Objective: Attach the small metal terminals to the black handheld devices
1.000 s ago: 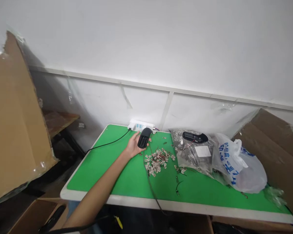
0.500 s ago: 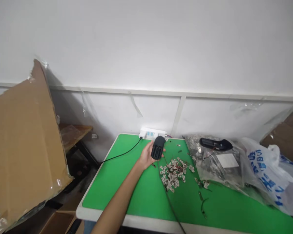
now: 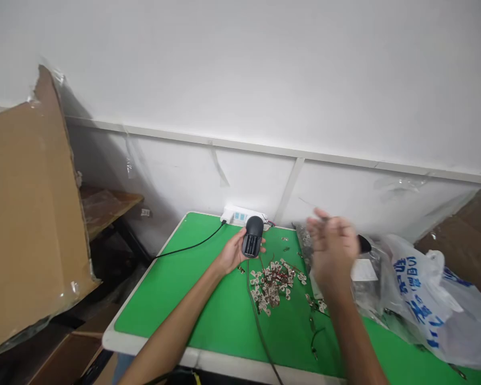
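Observation:
My left hand [image 3: 234, 250] grips a black plastic housing [image 3: 253, 235] with a rounded top and open battery slots facing me. It is held above the green-topped table, in front of the white power strip. My right hand [image 3: 332, 238] is raised at the right, smeared by motion, with its fingers pinched. A thin, pointed, wire-like thing [image 3: 308, 203] sticks out of them toward the upper left; its kind is too blurred to tell. Below the housing lies a heap of small metal contacts [image 3: 273, 283], some with short wires.
A second black housing [image 3: 364, 244] lies on a clear plastic bag, partly behind my right hand. A white printed plastic bag [image 3: 428, 299] lies at the right. A cable [image 3: 254, 315] crosses the green tabletop [image 3: 176, 299]. A large cardboard sheet [image 3: 28, 214] stands at the left.
My right hand has come into view at the right, holding the thin thing. My left hand still holds the housing. The whole view has tilted and shifted slightly.

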Motion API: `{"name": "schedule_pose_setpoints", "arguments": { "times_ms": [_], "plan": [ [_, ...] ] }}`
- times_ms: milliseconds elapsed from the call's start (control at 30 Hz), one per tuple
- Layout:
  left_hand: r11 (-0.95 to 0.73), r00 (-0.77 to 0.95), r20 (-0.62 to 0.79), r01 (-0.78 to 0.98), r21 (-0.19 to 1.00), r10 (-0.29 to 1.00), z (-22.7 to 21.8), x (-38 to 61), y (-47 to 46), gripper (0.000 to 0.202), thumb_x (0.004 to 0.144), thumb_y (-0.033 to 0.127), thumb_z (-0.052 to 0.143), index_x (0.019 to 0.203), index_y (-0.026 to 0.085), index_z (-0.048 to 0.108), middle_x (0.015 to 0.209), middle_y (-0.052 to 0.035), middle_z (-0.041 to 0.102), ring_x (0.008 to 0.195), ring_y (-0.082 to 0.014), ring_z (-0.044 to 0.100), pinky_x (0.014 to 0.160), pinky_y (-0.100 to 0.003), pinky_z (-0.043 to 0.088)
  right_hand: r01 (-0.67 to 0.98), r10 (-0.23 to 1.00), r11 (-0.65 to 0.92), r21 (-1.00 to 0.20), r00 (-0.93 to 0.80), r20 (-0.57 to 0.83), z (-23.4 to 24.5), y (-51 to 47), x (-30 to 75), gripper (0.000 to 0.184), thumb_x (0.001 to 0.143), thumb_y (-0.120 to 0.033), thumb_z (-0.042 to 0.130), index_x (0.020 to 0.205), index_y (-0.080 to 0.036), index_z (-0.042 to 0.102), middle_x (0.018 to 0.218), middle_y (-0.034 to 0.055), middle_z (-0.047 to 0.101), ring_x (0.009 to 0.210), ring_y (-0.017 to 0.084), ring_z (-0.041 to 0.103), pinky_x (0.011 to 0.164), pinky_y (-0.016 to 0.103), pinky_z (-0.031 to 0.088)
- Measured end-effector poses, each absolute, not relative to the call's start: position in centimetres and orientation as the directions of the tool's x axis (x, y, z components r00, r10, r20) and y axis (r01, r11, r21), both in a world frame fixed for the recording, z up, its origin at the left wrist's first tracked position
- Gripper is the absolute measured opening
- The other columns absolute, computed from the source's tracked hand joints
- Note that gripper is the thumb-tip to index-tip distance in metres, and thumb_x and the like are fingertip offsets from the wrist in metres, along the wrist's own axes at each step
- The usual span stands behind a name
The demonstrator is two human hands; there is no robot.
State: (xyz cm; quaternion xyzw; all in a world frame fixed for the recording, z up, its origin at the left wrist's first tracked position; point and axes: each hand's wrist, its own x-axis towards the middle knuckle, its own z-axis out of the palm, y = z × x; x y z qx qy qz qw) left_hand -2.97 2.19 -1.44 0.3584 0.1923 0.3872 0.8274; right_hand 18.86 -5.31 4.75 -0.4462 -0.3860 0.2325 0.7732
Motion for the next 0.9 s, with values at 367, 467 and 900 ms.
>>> {"name": "schedule_pose_setpoints", "arguments": {
  "times_ms": [367, 467, 900],
  "plan": [
    [0.348, 0.542, 0.01, -0.554, 0.756, 0.84, -0.8, -2.9, 1.7, 0.055, 0.097, 0.035, 0.066, 0.145, 0.015, 0.05, 0.127, -0.0224, 0.071, 0.102, -0.0301, 0.076, 0.081, -0.037, 0.062, 0.004, 0.871, 0.266, -0.964, 0.428, 0.242, -1.9, -3.8, 15.2, 0.044, 0.082, -0.066, 0.07, 0.092, -0.023, 0.063, 0.085, 0.003, 0.074, 0.077, 0.022, 0.071, 0.079, 0.038, 0.057],
    [0.323, 0.509, 0.019, -0.574, 0.752, 0.861, -0.8, -2.7, 1.6, 0.053, 0.094, 0.034, 0.071, 0.139, 0.012, 0.054, 0.122, -0.0227, 0.073, 0.099, -0.0295, 0.077, 0.081, -0.037, 0.062, 0.031, 0.889, 0.241, -0.97, 0.393, 0.234, -2.4, -3.4, 14.7, 0.046, 0.08, -0.067, 0.07, 0.09, -0.023, 0.062, 0.082, 0.0027, 0.072, 0.074, 0.023, 0.07, 0.076, 0.038, 0.057],
    [0.234, 0.263, -0.018, -0.824, 0.517, 0.965, 3.1, 0.1, -1.4, 0.039, 0.092, 0.044, 0.074, 0.111, 0.012, 0.063, 0.091, -0.0104, 0.077, 0.072, -0.0182, 0.074, 0.07, -0.028, 0.063, 0.467, 0.912, 0.303, -0.831, 0.111, 0.395, -3.8, -3.1, 15.6, 0.031, 0.082, -0.052, 0.068, 0.079, -0.023, 0.079, 0.1, 0.0124, 0.077, 0.1, 0.032, 0.07, 0.096, 0.049, 0.052]
  ]
}}
